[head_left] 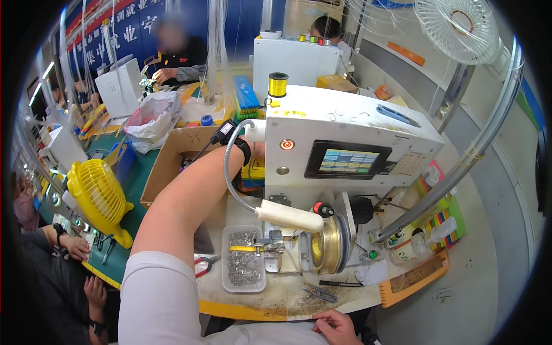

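Note:
My left arm reaches forward past the left side of a white winding machine [345, 126] with a lit screen [348, 160]. My left hand [259, 150] is mostly hidden there, beside a yellow box [253, 171]; its fingers do not show. A black strap [244, 150] circles that wrist. At the table's front edge my right hand [338, 328] rests, fingers loosely bent and apart, holding nothing visible. Between my arm and the machine's brass wheel [329, 247] stands a clear plastic tub [226, 276] full of small metal parts. A small clamp with a yellow handle [244, 249] extends over it.
Red-handled pliers [202, 265], small snips [321, 294] and a black pen [340, 283] lie on the worktop. A cardboard box [164, 155] and yellow fan [99, 198] stand left. A metal pole [454, 178] and orange tray [414, 280] are right. Co-workers sit left and behind.

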The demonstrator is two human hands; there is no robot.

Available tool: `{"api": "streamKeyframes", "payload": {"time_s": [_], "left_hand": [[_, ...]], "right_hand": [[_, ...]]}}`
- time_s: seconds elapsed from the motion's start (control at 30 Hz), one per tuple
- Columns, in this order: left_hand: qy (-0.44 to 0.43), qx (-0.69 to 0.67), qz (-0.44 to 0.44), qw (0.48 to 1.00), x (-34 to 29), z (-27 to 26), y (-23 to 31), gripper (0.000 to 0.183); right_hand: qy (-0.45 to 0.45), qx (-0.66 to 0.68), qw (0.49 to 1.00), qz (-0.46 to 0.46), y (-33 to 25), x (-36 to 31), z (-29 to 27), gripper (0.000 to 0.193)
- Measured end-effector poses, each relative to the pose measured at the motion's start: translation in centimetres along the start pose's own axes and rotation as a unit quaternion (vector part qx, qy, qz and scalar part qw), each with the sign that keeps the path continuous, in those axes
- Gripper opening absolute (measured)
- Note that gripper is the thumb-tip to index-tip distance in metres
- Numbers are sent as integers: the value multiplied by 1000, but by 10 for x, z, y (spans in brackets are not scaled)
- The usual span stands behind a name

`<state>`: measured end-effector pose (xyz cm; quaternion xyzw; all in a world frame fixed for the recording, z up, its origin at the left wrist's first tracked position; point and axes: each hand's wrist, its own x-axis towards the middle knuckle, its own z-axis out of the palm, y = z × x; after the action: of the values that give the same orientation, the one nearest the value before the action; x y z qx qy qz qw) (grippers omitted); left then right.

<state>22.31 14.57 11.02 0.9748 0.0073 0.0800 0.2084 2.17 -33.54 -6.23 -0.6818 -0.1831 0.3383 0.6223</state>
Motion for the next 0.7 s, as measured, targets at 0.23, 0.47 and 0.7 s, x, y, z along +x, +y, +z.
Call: {"api": "streamKeyframes", "payload": {"time_s": [0.23,0.47,0.7], "left_hand": [[-8,-7,-1,1000,-8,-12,13,50],[3,-3,5,1000,-27,-31,39,48],[-3,-10,18,1000,-37,-53,62,47]], "right_hand": [[0,-15,1000,2,-1,2,-2,19],[1,9,1000,13,-4,3,-2,19],[-9,-45,999,6,-1,1,-1,20]]}}
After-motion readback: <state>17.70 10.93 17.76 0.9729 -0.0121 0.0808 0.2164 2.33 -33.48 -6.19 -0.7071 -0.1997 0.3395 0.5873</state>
